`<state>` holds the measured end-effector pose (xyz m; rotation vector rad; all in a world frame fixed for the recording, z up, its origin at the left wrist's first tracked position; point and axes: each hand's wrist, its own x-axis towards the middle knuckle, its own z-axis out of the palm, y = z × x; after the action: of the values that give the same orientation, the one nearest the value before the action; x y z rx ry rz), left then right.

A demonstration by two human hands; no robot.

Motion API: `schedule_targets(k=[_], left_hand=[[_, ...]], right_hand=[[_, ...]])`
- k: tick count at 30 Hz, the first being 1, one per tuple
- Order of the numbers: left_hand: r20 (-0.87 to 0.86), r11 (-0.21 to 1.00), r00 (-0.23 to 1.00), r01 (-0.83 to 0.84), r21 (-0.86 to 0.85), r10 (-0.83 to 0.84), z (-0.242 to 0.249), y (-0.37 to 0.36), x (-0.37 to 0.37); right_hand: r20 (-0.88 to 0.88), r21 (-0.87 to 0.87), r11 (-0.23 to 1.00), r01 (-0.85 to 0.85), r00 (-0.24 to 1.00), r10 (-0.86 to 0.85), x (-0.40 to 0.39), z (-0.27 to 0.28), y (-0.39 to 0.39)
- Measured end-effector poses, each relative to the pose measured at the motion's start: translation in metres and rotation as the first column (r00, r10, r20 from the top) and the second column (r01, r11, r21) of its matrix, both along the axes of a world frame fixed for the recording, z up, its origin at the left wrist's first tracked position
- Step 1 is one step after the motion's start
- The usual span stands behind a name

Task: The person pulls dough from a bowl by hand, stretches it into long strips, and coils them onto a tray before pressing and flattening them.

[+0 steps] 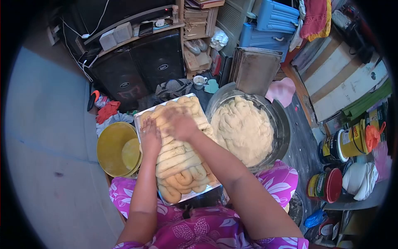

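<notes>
A metal tray [139, 121] piled with thick ropes of dough [176, 159] rests in front of me, between my knees. My left hand [150, 135] lies on the dough at the tray's left side, its fingers stretched out. On the upper middle of the dough is my right hand [181, 124], smeared by motion, so its fingers are hard to make out. Right of the tray stands a wide metal basin [284, 133] holding a large mass of pale dough [244, 130].
A yellow bucket [108, 155] stands left of the tray. Dark metal sheets [259, 70] lean behind the basin, with a white mug [200, 81] nearby. Several paint buckets, among them a red one [333, 185], line the right side. Black cabinets [153, 62] stand at the back.
</notes>
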<state>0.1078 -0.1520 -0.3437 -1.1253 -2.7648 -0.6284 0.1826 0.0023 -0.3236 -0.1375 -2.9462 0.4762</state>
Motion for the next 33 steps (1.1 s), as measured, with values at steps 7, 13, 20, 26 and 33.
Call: schedule_targets(k=[7,13,20,26,33], left_hand=[[0.053,0.994,0.999,-0.005,0.106,-0.001,0.003,0.003,0.000],[0.047,0.996,0.998,0.044,0.074,-0.047,0.009,0.004,0.003],[0.096,0.954,0.953,0.293,-0.055,-0.287,0.057,0.098,0.109],[0.277,0.609,0.784,0.611,-0.506,-0.556,0.014,0.161,0.192],[0.270,0.558,0.795,0.582,-0.592,-0.543,-0.012,0.158,0.206]], right_hand=[[-0.090,-0.173,0.984,0.040,0.994,-0.056,-0.024,-0.039,0.003],[0.094,-0.158,0.784,0.600,0.800,-0.593,0.049,-0.027,0.080],[0.495,-0.283,0.484,0.828,0.558,-0.666,0.220,-0.145,0.202],[0.597,-0.233,0.341,0.911,0.411,-0.689,0.281,-0.262,0.184],[0.432,-0.129,0.541,0.831,0.538,-0.724,0.265,-0.284,0.094]])
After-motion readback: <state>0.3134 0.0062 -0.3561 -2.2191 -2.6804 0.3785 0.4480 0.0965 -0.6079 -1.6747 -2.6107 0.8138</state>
